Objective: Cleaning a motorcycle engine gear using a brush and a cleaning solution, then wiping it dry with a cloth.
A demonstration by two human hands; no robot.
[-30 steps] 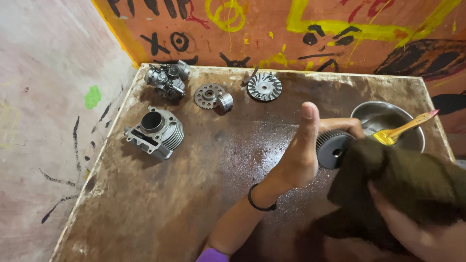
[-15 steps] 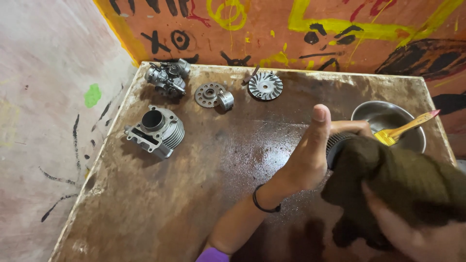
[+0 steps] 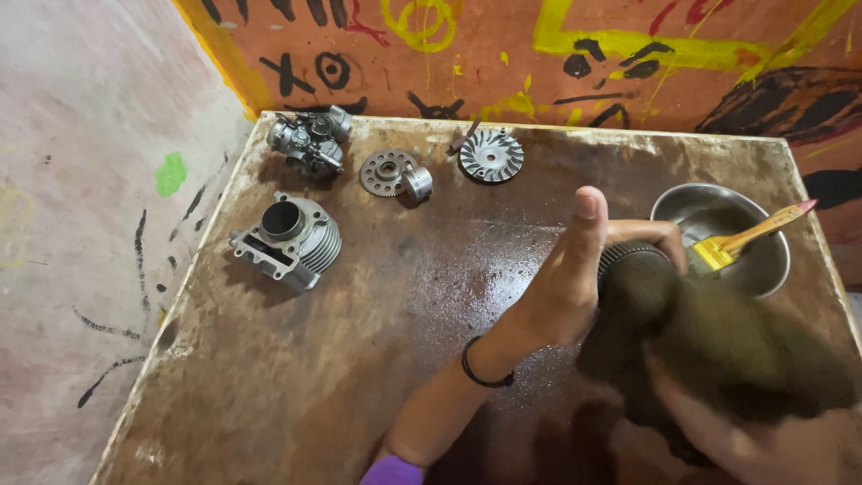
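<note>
The ribbed round part (image 3: pixel 628 260) has stayed at the right of the counter (image 3: pixel 296 395), beside the steel bowl (image 3: pixel 763 269); a dark green rag (image 3: pixel 718 350) now covers more of it than half a second ago. Its axis cannot be told, since most of it is hidden. The left hand (image 3: pixel 566 287) has its grip closed around the part, thumb up. The right hand (image 3: pixel 763 445) clutches the rag against it.

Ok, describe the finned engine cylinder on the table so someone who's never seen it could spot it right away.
Start at the brown table and go to its left edge, near the far corner. The engine cylinder lies there, just in front of the carburettor. It is the biggest loose part, a grey block with stacked cooling fins and one wide round bore.
</note>
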